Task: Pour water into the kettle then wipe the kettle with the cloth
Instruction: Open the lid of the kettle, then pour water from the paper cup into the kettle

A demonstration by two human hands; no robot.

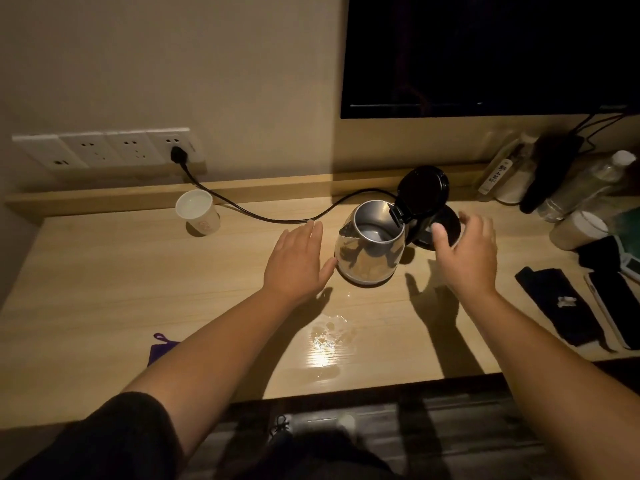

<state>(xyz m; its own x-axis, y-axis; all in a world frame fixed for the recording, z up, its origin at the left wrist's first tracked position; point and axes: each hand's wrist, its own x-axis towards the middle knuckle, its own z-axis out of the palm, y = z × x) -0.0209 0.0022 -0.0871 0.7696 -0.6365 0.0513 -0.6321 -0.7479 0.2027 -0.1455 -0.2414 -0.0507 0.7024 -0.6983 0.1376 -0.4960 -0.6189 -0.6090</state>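
Water still sits in the cup (198, 212) at upper left, the kettle (369, 249) stands open mid-frame, the cloth (162, 348) lies unused at lower left, and the left hand (298, 260) and right hand (467, 251) are spread, holding nothing.

Kettle (370, 249): stainless steel, rounded body, seen standing upright on the tabletop (138, 289) near its middle, off its base. Black lid (423, 190) is swung fully open and stands raised behind the mouth. Spout is turned to the left. Interior is exposed; a water level cannot be judged.

Paper cup (196, 212): white, upright, placed well left of the kettle by the back ledge; water is seen inside.

Cloth (161, 348): purple, with a small loop, laid flat near the front-left edge, partly hidden by a forearm.
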